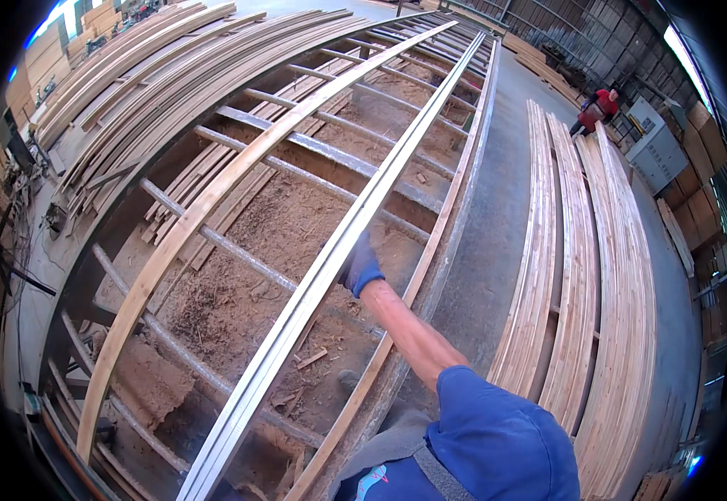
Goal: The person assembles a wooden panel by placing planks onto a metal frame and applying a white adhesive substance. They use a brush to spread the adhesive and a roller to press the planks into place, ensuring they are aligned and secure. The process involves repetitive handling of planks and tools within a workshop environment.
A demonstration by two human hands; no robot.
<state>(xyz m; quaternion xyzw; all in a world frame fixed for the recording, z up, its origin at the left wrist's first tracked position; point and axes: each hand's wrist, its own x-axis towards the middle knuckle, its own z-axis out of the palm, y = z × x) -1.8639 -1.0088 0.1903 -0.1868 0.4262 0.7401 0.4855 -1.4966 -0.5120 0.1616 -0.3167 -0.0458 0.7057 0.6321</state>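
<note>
My right hand (362, 265), in a dark blue glove, reaches in from the lower right. It is closed at the near edge of a pair of long, narrow, pale strips (301, 307) lying side by side, its fingers partly hidden by them. These strips run across the metal rollers (250, 257) of a long roller table, from the bottom edge to the far end. Left of them, a long wooden board (205, 204) lies over the same rollers, apart from the strips. My left hand does not show.
On the right, stacks of long boards (568, 301) rest low over the floor. More lumber (154, 108) lies left of the table. Sawdust and scraps (238, 305) cover the ground under the rollers. A person in red (604, 104) is at the far right, near a pale cabinet (657, 150).
</note>
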